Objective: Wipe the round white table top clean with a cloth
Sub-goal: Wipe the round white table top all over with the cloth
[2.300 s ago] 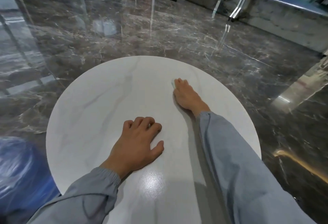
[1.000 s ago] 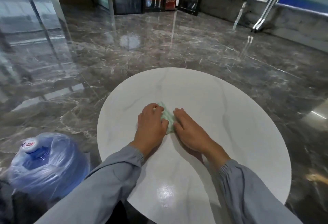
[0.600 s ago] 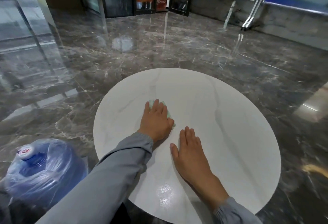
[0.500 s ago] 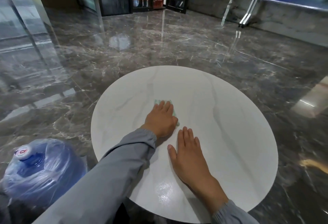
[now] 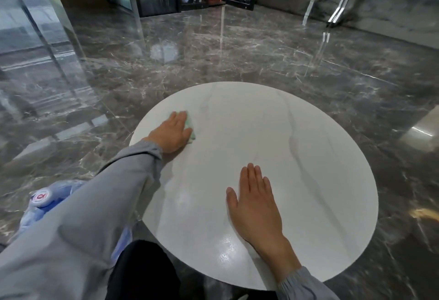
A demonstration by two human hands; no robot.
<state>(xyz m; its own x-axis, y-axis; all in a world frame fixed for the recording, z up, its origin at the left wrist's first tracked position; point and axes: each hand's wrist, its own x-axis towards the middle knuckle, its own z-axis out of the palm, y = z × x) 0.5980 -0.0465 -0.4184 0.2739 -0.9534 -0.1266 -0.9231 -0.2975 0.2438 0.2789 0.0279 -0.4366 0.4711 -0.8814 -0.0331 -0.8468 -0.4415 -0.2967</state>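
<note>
The round white table top (image 5: 297, 147), faintly veined in grey, fills the middle of the head view. A small pale green cloth (image 5: 191, 128) lies near its far left edge. My left hand (image 5: 172, 132) presses flat on the cloth with straight fingers and covers most of it; only the right edge of the cloth shows. My right hand (image 5: 255, 201) rests flat on the bare table near the front, fingers straight and together, holding nothing.
Glossy dark marble floor (image 5: 213, 45) surrounds the table. A blue water jug (image 5: 45, 204) wrapped in plastic stands on the floor at the left, partly hidden by my left sleeve. Dark glass doors and a low stone wall stand far behind.
The cloth passed from my right hand to my left. My left hand has slid it from the middle toward the table's far left edge. My right hand has drawn back and lies flat near the front.
</note>
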